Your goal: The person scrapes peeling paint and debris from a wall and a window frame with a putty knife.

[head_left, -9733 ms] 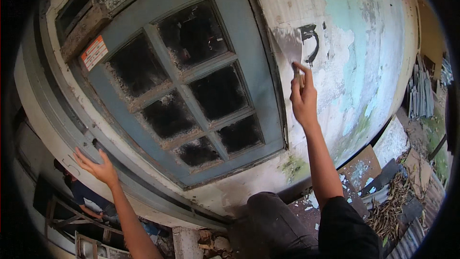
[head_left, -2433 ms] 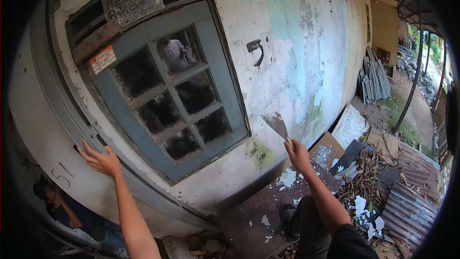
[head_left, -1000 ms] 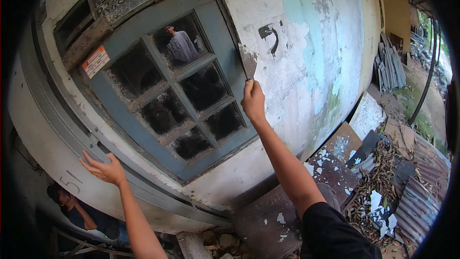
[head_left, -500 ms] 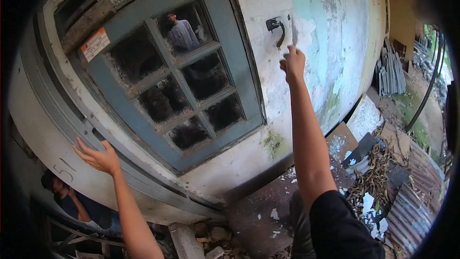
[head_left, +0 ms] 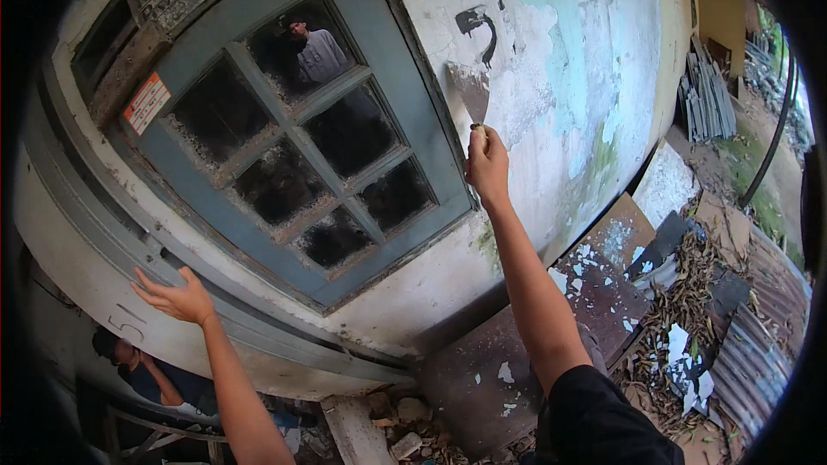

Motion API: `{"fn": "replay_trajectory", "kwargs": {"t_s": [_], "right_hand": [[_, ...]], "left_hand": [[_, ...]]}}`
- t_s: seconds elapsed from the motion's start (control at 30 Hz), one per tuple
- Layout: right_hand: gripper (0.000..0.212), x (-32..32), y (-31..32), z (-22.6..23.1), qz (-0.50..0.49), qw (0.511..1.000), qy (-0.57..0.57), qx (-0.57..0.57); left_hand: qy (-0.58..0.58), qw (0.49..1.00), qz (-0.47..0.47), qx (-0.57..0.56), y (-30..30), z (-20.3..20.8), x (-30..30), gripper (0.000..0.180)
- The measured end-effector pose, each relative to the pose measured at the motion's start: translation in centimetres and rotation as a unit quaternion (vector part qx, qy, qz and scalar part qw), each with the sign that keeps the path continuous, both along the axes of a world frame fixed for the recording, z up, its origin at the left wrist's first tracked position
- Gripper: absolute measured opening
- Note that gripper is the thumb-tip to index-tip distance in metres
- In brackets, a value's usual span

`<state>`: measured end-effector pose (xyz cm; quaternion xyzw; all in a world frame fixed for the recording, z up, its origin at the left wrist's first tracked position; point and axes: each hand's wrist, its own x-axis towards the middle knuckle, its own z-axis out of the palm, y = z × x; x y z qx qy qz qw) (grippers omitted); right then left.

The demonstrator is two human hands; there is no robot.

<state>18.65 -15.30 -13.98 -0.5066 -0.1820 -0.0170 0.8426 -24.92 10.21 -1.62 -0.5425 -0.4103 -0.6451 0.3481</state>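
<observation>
My right hand (head_left: 488, 168) is closed round the handle of a putty knife (head_left: 472, 93), its wide, worn blade pointing up. That blade lies against or just off the peeling white and pale-blue wall (head_left: 534, 60), below a dark curved mark (head_left: 489, 39); contact is hard to tell. Left of it is a blue-grey frame (head_left: 439, 155) with several dark, dirty panes. My left hand (head_left: 179, 300) is open, fingers spread, by the white ledge (head_left: 250, 314) under the frame. Whether it touches the ledge cannot be made out.
One person (head_left: 320, 56) shows in an upper pane, another (head_left: 142, 366) below at lower left. Flaked boards (head_left: 469, 379), dry leaves (head_left: 680, 293) and corrugated sheets (head_left: 749, 379) cover the ground at right. Stacked slats (head_left: 708, 99) lean against the wall farther off.
My right hand has moved left and down from beside the dark mark, and the knife's blade has turned from edge-on to broadside. My left hand has stayed nearly in place. The view has shifted slightly.
</observation>
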Motion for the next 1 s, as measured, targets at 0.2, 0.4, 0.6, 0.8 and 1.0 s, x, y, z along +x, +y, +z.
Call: {"fn": "replay_trajectory", "kwargs": {"t_s": [0.2,0.4,0.6,0.8,1.0], "right_hand": [[0.031,-0.9,0.5,0.3,0.051,0.997,0.054,0.024],[0.032,-1.0,0.7,0.2,0.062,0.996,0.057,0.032],[0.032,-1.9,1.4,-0.2,0.072,0.992,0.086,0.050],[0.026,-1.7,3.1,-0.3,0.050,0.997,0.032,0.057],[0.024,-1.9,4.2,-0.7,0.024,0.999,0.013,0.042]], "left_hand": [[0.004,1.000,0.009,0.002,0.3,0.1,0.0,0.081],[0.000,1.000,0.007,-0.021,0.3,-0.1,-0.1,0.084],[0.008,1.000,0.014,-0.004,0.3,0.1,-0.1,0.084],[-0.001,1.000,0.003,-0.001,-0.3,0.3,0.1,0.082],[-0.002,1.000,-0.002,0.001,-0.4,0.3,0.1,0.081]]}}
